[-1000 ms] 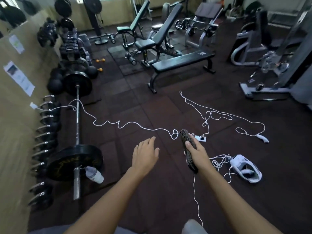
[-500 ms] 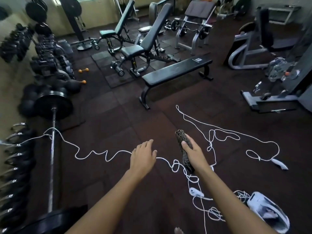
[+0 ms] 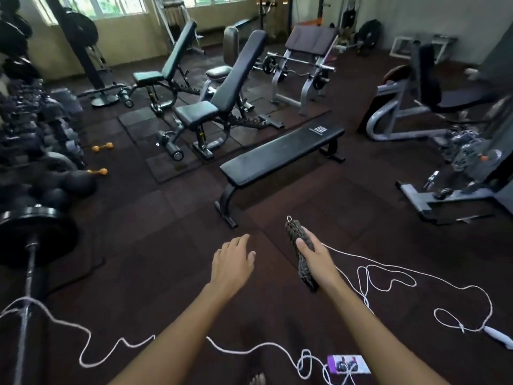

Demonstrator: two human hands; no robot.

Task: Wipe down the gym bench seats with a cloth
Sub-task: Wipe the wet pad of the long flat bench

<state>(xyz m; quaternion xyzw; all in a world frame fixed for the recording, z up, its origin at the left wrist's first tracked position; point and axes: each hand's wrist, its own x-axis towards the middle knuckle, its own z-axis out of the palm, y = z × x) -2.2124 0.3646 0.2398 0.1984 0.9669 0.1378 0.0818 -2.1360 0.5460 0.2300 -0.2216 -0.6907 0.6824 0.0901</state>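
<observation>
My right hand (image 3: 315, 257) grips a rolled dark patterned cloth (image 3: 295, 232), held upright out in front of me. To its left, my left hand (image 3: 231, 262) is stretched forward, palm down, fingers apart and holding nothing. A flat black bench (image 3: 280, 154) stands on the dark floor just beyond both hands. Behind it sits an adjustable incline bench with a black seat (image 3: 198, 113), and a second incline bench with a greenish seat (image 3: 148, 76) stands farther back.
A white cable (image 3: 388, 276) loops across the floor by my arms, with a small box (image 3: 348, 364) near my feet. A loaded barbell (image 3: 33, 232) and dumbbell racks (image 3: 41, 129) line the left. Grey machines (image 3: 449, 195) stand at right.
The view has moved forward and tilted up: the flat bench is closer and the cable and white headset have slid back toward my feet. Both hands keep their pose.
</observation>
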